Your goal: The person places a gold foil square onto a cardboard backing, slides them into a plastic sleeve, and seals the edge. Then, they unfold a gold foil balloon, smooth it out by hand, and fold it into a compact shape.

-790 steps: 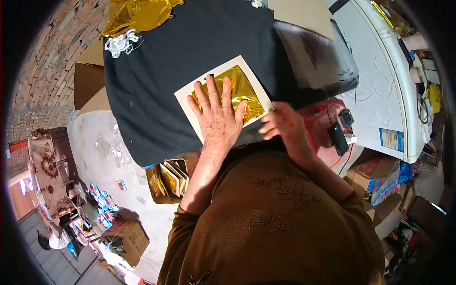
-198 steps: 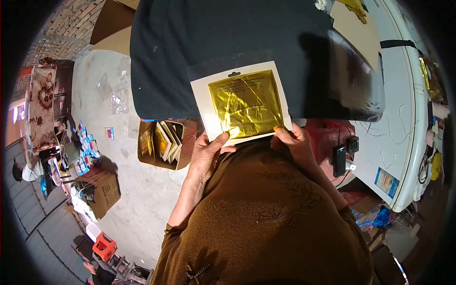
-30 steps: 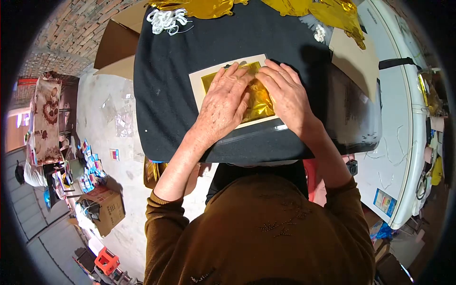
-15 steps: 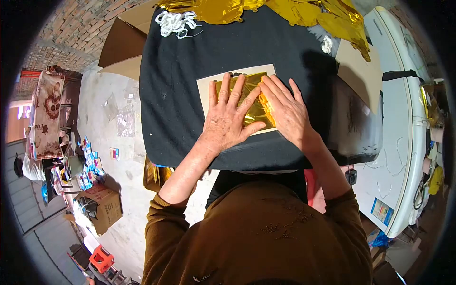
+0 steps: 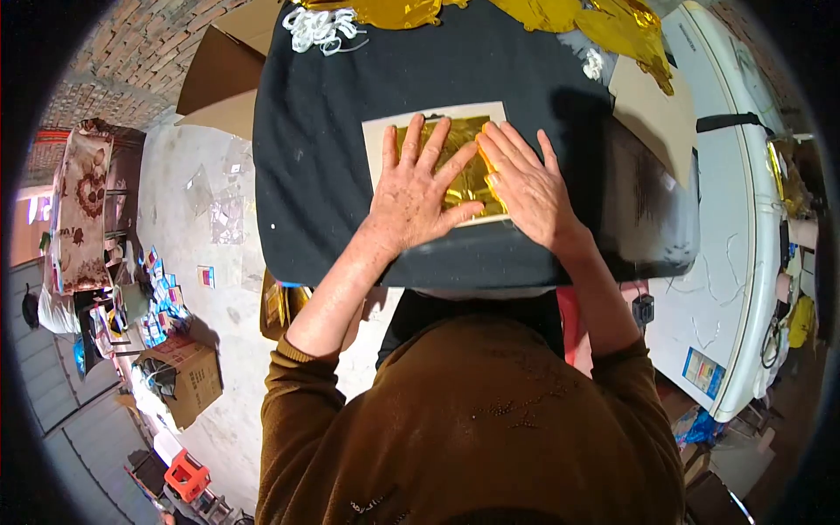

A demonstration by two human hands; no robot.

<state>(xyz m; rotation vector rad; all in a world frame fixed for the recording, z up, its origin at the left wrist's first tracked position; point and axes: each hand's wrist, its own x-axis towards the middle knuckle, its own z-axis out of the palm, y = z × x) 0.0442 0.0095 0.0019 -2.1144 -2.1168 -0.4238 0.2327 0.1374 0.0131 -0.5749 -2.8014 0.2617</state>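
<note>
Head view: you have both hands flat on a white card that lies on the black-covered counter, near its front edge and a little right of its middle. A square of gold foil sits on the card, crinkled and shiny, with a pale margin showing on the left and along the top.

Your left hand is wide open, palm down, with its fingers fanned out over the left half of the foil and its thumb pointing right along the lower edge. Your right hand is open too, palm down on the right half, with its fingers angled up and to the left. The two hands lie just beside each other, and a strip of foil shows between them. Neither hand grips anything; both press down.

At the far edge of the counter lie a tangle of white cord and loose gold sheets. A brown cardboard sheet rests at the right, above a glossy stack of clear bags. Beyond these stands a white chest. Down on the floor, an open carton holds more gold packets, just beside your left forearm.
</note>
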